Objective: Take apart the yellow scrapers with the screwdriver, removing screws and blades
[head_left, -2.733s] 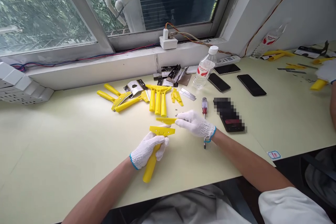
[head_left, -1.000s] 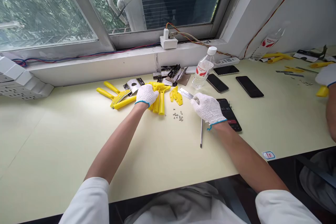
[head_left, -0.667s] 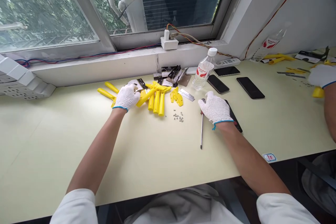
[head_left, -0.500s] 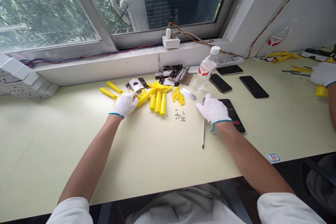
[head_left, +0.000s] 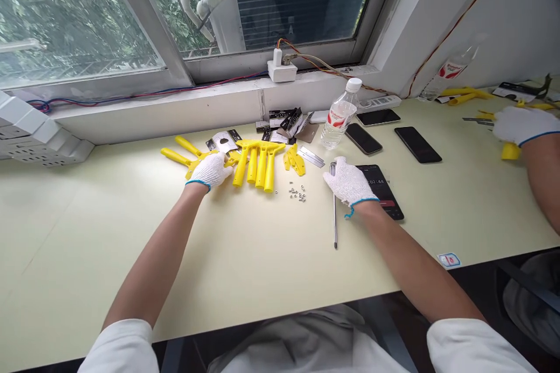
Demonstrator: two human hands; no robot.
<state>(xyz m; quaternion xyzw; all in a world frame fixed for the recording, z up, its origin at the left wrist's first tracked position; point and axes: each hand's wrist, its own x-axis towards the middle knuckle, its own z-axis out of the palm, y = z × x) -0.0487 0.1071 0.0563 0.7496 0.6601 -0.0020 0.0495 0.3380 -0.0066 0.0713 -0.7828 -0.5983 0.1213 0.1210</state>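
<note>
My left hand point(head_left: 210, 170), in a white knit glove, rests at the left of a row of yellow plastic scrapers point(head_left: 261, 166), its fingertips against a scraper head. Further left lie loose yellow handles point(head_left: 179, 154). My gloved right hand point(head_left: 349, 182) sits over a long steel-shafted screwdriver point(head_left: 335, 218), whose handle is hidden or nearly hidden by the glove. That hand is just left of a black phone showing a timer point(head_left: 375, 183). Between my hands lies a small scatter of silver screws point(head_left: 296, 192).
Steel blades point(head_left: 310, 157) and black-and-white card packets point(head_left: 284, 122) lie behind the scrapers. Further back stand a water bottle point(head_left: 339, 116) and several phones point(head_left: 417, 144). At the right, a co-worker's gloved hand point(head_left: 522, 125) is near a yellow handle point(head_left: 510, 151).
A yellow scraper that lay slanted across the row now lies beside it, handle toward me. My left hand has moved left of the row. The co-worker's hand has moved left.
</note>
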